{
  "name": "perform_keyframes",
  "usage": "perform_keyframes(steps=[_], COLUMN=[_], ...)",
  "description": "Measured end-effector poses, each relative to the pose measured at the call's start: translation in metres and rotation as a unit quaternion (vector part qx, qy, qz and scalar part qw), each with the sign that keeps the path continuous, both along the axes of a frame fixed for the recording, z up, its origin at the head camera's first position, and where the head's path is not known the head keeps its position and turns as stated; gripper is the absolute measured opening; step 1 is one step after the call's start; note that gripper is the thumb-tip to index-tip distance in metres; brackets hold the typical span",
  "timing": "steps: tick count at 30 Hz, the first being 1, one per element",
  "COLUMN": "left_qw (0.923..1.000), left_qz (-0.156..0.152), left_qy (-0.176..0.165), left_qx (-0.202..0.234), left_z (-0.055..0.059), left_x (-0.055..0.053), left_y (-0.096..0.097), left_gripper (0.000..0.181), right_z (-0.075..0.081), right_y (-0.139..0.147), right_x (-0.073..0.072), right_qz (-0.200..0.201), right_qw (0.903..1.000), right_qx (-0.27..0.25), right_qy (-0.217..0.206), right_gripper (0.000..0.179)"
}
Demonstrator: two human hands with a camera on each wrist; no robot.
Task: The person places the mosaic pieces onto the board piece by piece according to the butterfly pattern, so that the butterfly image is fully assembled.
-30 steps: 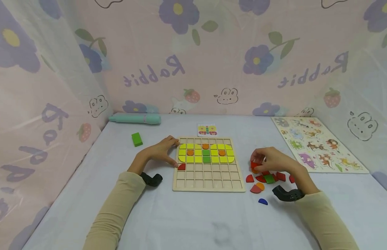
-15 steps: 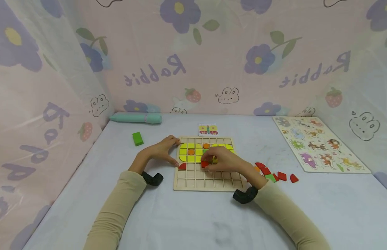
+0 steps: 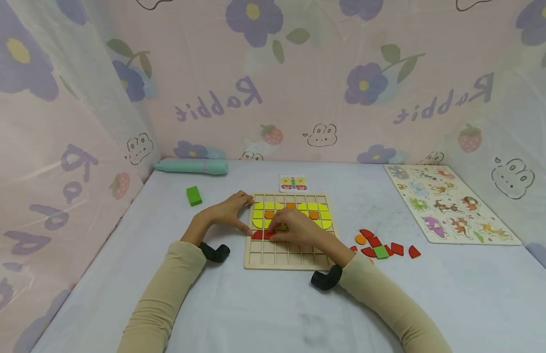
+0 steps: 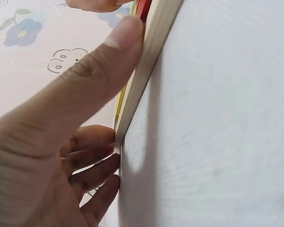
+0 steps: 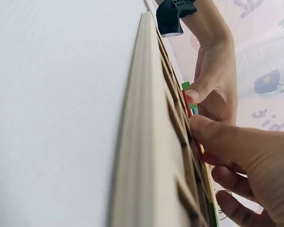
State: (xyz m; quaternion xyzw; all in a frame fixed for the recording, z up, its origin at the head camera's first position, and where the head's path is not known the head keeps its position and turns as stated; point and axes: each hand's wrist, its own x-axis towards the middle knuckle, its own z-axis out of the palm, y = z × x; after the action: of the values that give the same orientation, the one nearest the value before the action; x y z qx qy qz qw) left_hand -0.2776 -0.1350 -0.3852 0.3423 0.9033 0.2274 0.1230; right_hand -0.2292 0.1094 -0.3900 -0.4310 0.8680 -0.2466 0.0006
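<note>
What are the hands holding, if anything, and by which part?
The right hand pinches a red tile, seemingly by its edges, which are partly covered. The left hand holds nothing up; it rests against the left edge of the wooden grid board.

Head view from above, facing forward and down over the counter, wrist views close, low, tipped sideways along the gridded board, both sharing left hand and right hand

Draped booth: white tbl w/ sheeting (rabbit pics) on 3 sides.
</note>
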Motion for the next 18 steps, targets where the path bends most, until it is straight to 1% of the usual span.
perform_keyframes(steps=[5, 9, 13, 15, 18], left_qw=[1.0000, 0.9999, 0.9999, 1.0000, 1.0000], left_qz=[-0.001, -0.005, -0.005, 0.000, 0.008], left_qy=[-0.003, -0.004, -0.004, -0.002, -0.002], left_qx=[0.001, 0.009, 0.011, 0.006, 0.000], left_z=[-0.001, -0.001, -0.001, 0.000, 0.000], left_x=[0.000, 0.001, 0.001, 0.002, 0.002], left_y=[0.000, 0.001, 0.002, 0.002, 0.002], left_gripper=[0.086, 0.087, 0.087, 0.087, 0.087], right_z=[-0.003, -0.002, 0.005, 0.011, 0.018], right_y=[0.002, 0.009, 0.027, 0.043, 0.073], right_x=[-0.001, 0.000, 0.004, 0.007, 0.012], right_qz=[0.022, 0.024, 0.006, -0.007, -0.035], right_qw=[0.9995, 0.9995, 0.9998, 0.9996, 0.9980], right_qx=[-0.023, -0.019, -0.016, -0.027, -0.052], right_qy=[-0.004, -0.008, 0.002, 0.008, 0.009], right_gripper=[0.012, 0.014, 0.016, 0.017, 0.021])
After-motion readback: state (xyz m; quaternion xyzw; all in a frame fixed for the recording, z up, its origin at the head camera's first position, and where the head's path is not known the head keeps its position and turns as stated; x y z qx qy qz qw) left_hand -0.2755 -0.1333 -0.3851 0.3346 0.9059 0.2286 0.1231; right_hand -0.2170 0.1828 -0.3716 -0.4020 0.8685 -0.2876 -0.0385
